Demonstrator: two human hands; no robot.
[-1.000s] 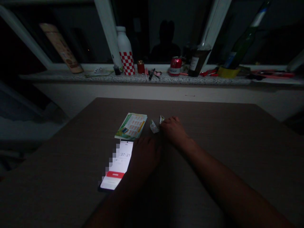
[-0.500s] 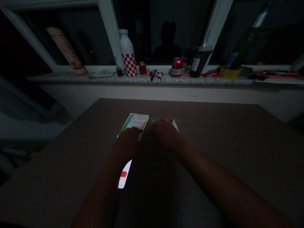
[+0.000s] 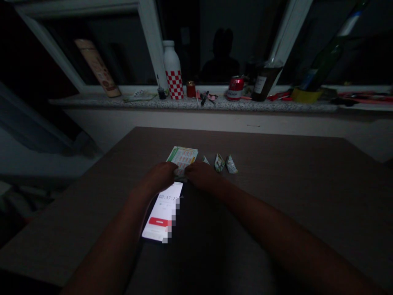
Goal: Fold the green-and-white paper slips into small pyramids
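A small stack of printed paper sheets point(image 3: 183, 155), green and white with red print, lies on the table. My left hand point(image 3: 162, 177) is closed at the stack's lower left edge, the thumb on the paper. At its lower right edge, my right hand point(image 3: 201, 175) has its fingers closed on the paper. Darkness hides how many sheets they pinch. Just beyond my right hand stand folded paper pieces: one partly hidden point(image 3: 205, 160), a middle one point(image 3: 220, 162) and a right one point(image 3: 231, 164). Below my left hand lies a lit phone point(image 3: 159, 211) with a timer and red button.
The dark wooden table point(image 3: 276, 172) meets the wall below a stone windowsill point(image 3: 215, 105). Along the sill stand a checked bottle point(image 3: 173, 73), a small jar point(image 3: 190, 89), a red can point(image 3: 235, 88), a dark cup point(image 3: 262, 84) and a green bottle point(image 3: 327, 53).
My right hand has moved left from the folded pieces to the paper stack, uncovering them. My left hand has shifted to the stack's edge, and more of the phone shows.
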